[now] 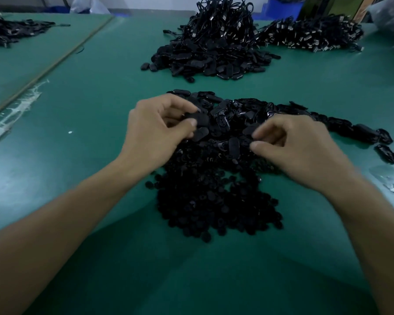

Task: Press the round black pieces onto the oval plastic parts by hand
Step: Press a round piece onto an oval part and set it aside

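Two bare forearms (pixel 62 214) reach in from the bottom edge, over the heap of round black pieces (pixel 214 201) that lies closest on the green table (pixel 89 92). At the far left edge of that heap the left hand (pixel 159 128) pinches an oval part (pixel 200 121) between thumb and curled fingers, raised a little above the pile. At the heap's far right edge the right hand (pixel 296 148) has thumb and forefinger closed narrowly on a small dark piece (pixel 250 133). Blur hides whether that piece is round or oval. The hands are near each other but apart, so the press looks not yet made.

Touching the heap's far side, the loose oval parts (pixel 241 108) spread in a band that trails off to the right. Well beyond the heap stands a tall pile of corded parts (pixel 214 48).

The likeliest trouble is a wrong pick. Everything is black on black in dim light, so two pieces could come up together or face the wrong way. A press made off-centre would probably leave the round piece half seated. A fingertip pinch this slight could let the piece slip back into the heap, lost among its twins. The forearms hanging over the heap could also sweep pieces toward the near edge.
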{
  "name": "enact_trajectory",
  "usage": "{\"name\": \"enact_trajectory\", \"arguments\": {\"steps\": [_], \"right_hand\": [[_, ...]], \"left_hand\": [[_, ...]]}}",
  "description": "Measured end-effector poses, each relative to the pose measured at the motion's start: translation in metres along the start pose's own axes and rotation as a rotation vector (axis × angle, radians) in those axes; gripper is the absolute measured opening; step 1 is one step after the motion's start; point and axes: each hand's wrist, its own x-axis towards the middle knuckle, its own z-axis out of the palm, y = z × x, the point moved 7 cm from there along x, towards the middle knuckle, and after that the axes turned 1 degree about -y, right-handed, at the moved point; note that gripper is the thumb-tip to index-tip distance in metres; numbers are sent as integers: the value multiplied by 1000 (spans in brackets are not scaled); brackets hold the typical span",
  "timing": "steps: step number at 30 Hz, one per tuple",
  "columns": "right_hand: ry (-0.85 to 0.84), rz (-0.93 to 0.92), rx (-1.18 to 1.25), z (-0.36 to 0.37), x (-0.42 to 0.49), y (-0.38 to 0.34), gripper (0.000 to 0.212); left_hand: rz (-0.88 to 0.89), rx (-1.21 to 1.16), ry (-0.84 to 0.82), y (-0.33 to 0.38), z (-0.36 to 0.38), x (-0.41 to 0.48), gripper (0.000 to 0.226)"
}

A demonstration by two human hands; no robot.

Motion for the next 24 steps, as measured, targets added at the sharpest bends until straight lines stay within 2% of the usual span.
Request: {"name": "enact_trajectory", "arguments": {"steps": [3, 6, 11, 13, 18, 21, 23, 24], "right_hand": [[-138, 152, -149, -14, 2, 30, 13], [-211, 257, -154, -20, 0, 48, 16], [-265, 353, -186, -22, -3, 60, 41], [-247, 360, -191, -22, -2, 61, 43], [-182, 363, -114, -23, 0, 66, 25], [-98, 318, -154, -29, 2, 64, 16], [-9, 285, -180, -36, 2, 60, 10], [45, 272, -176, -39, 1, 57, 16]], "left_hand": [[-31, 101, 103, -13, -17, 7, 28], [-36, 188, 131, -23, -22, 11, 24], [7, 333, 131, -26, -21, 11, 26], [24, 390, 109, -26, -20, 9, 28], [19, 498, 74, -30, -17, 7, 28], [-6, 517, 95, -31, -17, 6, 30], [5, 502, 114, -27, -16, 4, 21], [9, 484, 114, -24, -15, 4, 14]]}}
